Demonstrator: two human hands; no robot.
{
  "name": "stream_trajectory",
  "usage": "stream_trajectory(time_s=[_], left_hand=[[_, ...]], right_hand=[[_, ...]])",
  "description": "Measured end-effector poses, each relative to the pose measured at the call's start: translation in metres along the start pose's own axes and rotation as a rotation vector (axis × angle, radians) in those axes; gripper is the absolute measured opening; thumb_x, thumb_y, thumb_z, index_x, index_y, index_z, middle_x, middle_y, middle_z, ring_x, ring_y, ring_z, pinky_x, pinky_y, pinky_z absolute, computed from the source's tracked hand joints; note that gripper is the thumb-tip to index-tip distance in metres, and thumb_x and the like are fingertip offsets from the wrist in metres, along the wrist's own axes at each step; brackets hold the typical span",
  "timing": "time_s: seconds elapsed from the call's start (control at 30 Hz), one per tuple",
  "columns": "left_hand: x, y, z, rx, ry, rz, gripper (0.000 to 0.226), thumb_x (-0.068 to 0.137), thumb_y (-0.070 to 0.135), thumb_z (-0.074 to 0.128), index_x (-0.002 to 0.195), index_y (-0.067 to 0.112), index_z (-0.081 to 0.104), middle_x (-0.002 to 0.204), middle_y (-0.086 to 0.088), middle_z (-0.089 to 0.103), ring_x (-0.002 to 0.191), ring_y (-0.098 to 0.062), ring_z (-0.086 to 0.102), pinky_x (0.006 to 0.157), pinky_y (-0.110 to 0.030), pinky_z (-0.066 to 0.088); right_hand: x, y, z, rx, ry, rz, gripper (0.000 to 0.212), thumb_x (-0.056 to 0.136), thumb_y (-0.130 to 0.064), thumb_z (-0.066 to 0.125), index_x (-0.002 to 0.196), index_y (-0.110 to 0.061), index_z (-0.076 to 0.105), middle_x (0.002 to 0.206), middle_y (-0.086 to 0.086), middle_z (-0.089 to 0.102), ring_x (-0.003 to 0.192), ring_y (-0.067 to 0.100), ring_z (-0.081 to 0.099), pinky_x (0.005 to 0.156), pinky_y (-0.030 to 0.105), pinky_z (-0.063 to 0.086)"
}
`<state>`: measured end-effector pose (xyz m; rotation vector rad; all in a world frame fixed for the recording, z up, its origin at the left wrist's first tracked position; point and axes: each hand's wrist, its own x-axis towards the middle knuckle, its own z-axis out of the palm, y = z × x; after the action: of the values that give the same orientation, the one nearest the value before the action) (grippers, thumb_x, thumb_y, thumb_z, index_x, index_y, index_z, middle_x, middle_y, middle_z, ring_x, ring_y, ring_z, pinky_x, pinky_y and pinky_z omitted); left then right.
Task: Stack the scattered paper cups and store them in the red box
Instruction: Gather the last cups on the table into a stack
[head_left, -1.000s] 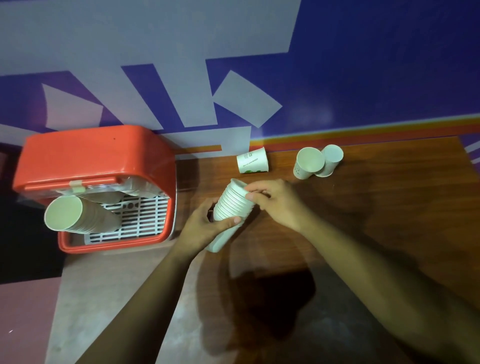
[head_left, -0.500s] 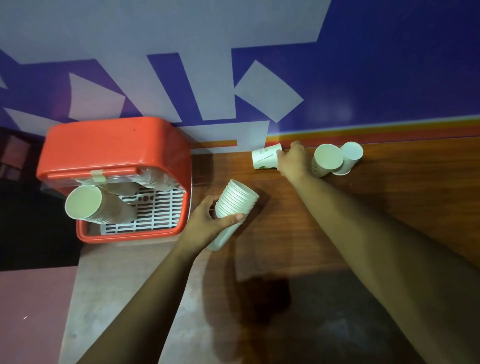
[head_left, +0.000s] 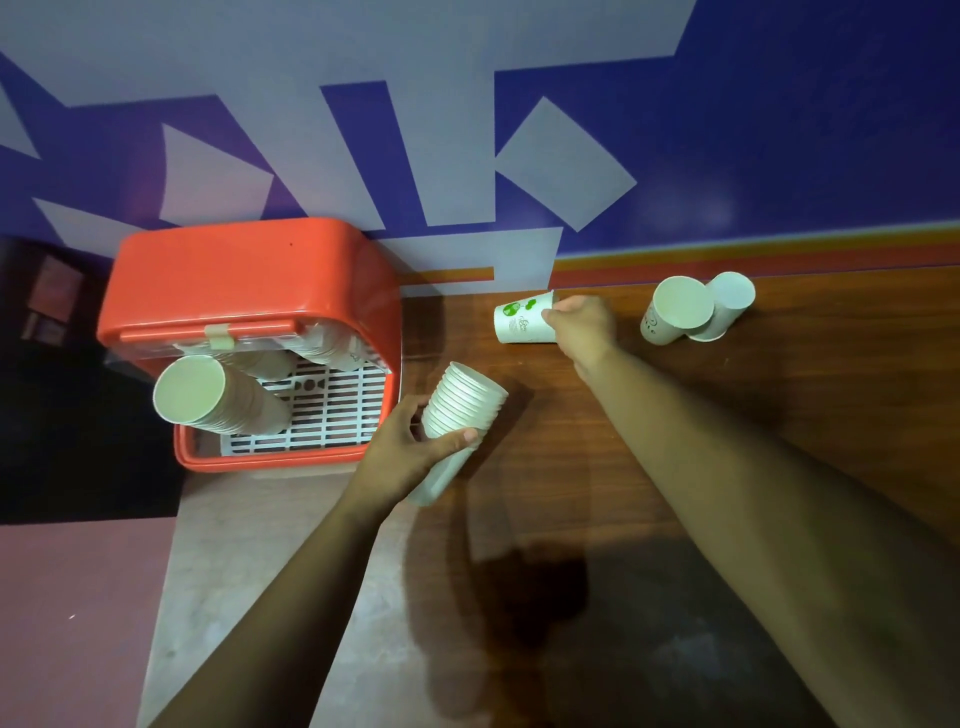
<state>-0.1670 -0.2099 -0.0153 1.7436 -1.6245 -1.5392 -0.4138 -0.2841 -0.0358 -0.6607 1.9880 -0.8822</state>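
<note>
Over wooden table (head_left: 779, 415), left hand (head_left: 400, 452) grips cup stack (head_left: 462, 405); right hand (head_left: 582, 327) pinches green-printed cup (head_left: 519, 325), lettering illegible.

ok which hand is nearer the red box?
Left. Left hand holds the cup stack beside the red box; right hand farther right, gripping the green-printed cup.

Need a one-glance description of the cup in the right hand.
Start at the red box, follow the wall rightward along the wooden table. The first single cup lies sideways, gripped by the right hand; only it shows a green print, unlike the pair further right.
</note>
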Motion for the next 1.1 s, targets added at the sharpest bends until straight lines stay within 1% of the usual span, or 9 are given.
stream_trajectory(time_s=[0.03,0.17,0.3,0.47,0.57,0.7,0.87,0.97,1.1], left_hand=[[0.0,-0.002,-0.002,0.017,-0.001,0.005,0.056,0.077,0.041,0.085,0.123,0.025,0.058,0.111,0.011,0.066,0.102,-0.008,0.063,0.083,-0.026,0.052],[0.006,-0.002,-0.007,0.117,-0.005,0.079,0.063,0.072,0.041,0.089,0.125,0.023,0.058,0.112,0.01,0.065,0.103,-0.007,0.062,0.08,-0.021,0.048],[0.012,0.01,-0.005,0.155,-0.006,0.156,0.061,0.072,0.04,0.089,0.122,0.024,0.059,0.11,0.011,0.064,0.102,-0.003,0.062,0.078,-0.018,0.047],[0.014,0.028,0.01,0.095,-0.042,0.211,0.061,0.071,0.044,0.089,0.123,0.028,0.06,0.113,0.013,0.065,0.103,-0.002,0.063,0.083,-0.019,0.049],[0.014,0.036,0.021,0.059,-0.036,0.225,0.061,0.072,0.041,0.089,0.124,0.028,0.061,0.115,0.012,0.066,0.105,-0.001,0.063,0.084,-0.017,0.049],[0.016,0.039,0.031,0.11,-0.075,0.279,0.063,0.067,0.049,0.089,0.122,0.035,0.061,0.116,0.015,0.065,0.108,-0.002,0.063,0.091,-0.029,0.054],[0.013,0.048,0.047,0.134,-0.134,0.346,0.068,0.069,0.039,0.091,0.129,0.03,0.06,0.118,0.015,0.063,0.111,-0.003,0.061,0.092,-0.025,0.052],[0.013,0.052,0.054,0.129,-0.113,0.342,0.068,0.069,0.038,0.092,0.129,0.029,0.06,0.117,0.015,0.062,0.108,0.0,0.061,0.086,-0.016,0.049],[0.014,0.055,0.061,0.11,-0.096,0.311,0.064,0.069,0.039,0.091,0.124,0.031,0.061,0.116,0.014,0.064,0.106,-0.001,0.062,0.086,-0.021,0.052]], right_hand=[[-0.007,-0.002,-0.002,0.005,-0.008,-0.031,0.027,0.091,-0.014,0.067,0.116,-0.005,0.068,0.118,0.009,0.067,0.103,0.022,0.065,0.053,0.012,0.041],[-0.047,-0.019,-0.032,0.026,-0.108,-0.239,0.011,0.092,-0.018,0.066,0.102,-0.015,0.07,0.089,-0.006,0.066,0.077,0.005,0.061,0.053,0.013,0.043],[-0.084,-0.029,-0.063,-0.109,-0.161,-0.425,0.009,0.089,-0.02,0.07,0.097,-0.019,0.073,0.09,-0.009,0.07,0.079,0.0,0.063,0.066,0.014,0.05],[-0.101,-0.019,-0.081,-0.136,-0.212,-0.46,0.011,0.085,-0.016,0.073,0.091,-0.026,0.071,0.078,-0.017,0.066,0.07,-0.007,0.059,0.065,0.008,0.045],[-0.101,-0.009,-0.092,-0.159,-0.221,-0.434,0.012,0.086,-0.016,0.072,0.096,-0.023,0.072,0.082,-0.017,0.066,0.075,-0.005,0.06,0.068,0.007,0.045],[-0.099,0.005,-0.107,-0.197,-0.246,-0.49,0.013,0.089,-0.013,0.069,0.1,-0.017,0.074,0.091,-0.013,0.068,0.082,-0.009,0.061,0.072,0.005,0.044],[-0.102,0.015,-0.105,-0.191,-0.376,-0.45,0.016,0.088,-0.011,0.069,0.103,-0.012,0.076,0.087,-0.013,0.071,0.083,-0.004,0.065,0.072,0.011,0.049],[-0.099,0.023,-0.101,-0.214,-0.362,-0.456,0.015,0.087,-0.019,0.07,0.101,-0.015,0.076,0.091,-0.008,0.072,0.087,0.007,0.067,0.076,0.026,0.054],[-0.078,0.022,-0.114,-0.137,-0.223,-0.473,0.013,0.087,-0.017,0.071,0.099,-0.013,0.075,0.1,0.001,0.07,0.09,0.009,0.064,0.08,0.015,0.048]])
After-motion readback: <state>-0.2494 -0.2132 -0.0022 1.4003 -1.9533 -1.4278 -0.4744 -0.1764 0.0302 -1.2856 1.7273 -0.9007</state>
